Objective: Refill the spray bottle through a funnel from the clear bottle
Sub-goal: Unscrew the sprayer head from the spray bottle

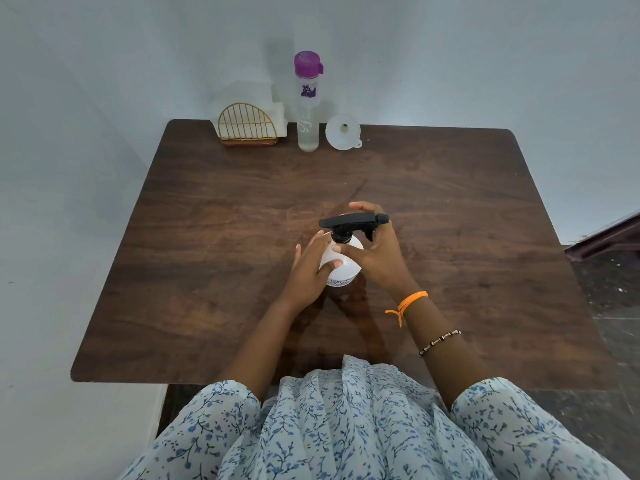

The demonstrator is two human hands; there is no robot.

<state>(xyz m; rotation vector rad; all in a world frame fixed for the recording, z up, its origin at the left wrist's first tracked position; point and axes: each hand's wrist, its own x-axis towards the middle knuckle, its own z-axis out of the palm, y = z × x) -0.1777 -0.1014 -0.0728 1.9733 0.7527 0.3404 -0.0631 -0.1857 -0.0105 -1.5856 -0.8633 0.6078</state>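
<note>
A white spray bottle point(341, 266) with a black trigger head point(351, 221) stands upright at the middle of the dark wooden table point(207, 254). My left hand point(306, 270) grips the bottle's white body from the left. My right hand point(375, 249) curls round the black spray head and its collar from the right. A tall clear bottle point(307, 105) with a purple cap stands at the table's far edge. Just right of it, a white funnel point(343, 131) lies tipped on its side.
A gold wire holder point(246, 128) with white sponges or napkins sits at the far left of the back edge, against the pale wall. The table's right side borders a dark floor. My floral-sleeved arms cross the near edge.
</note>
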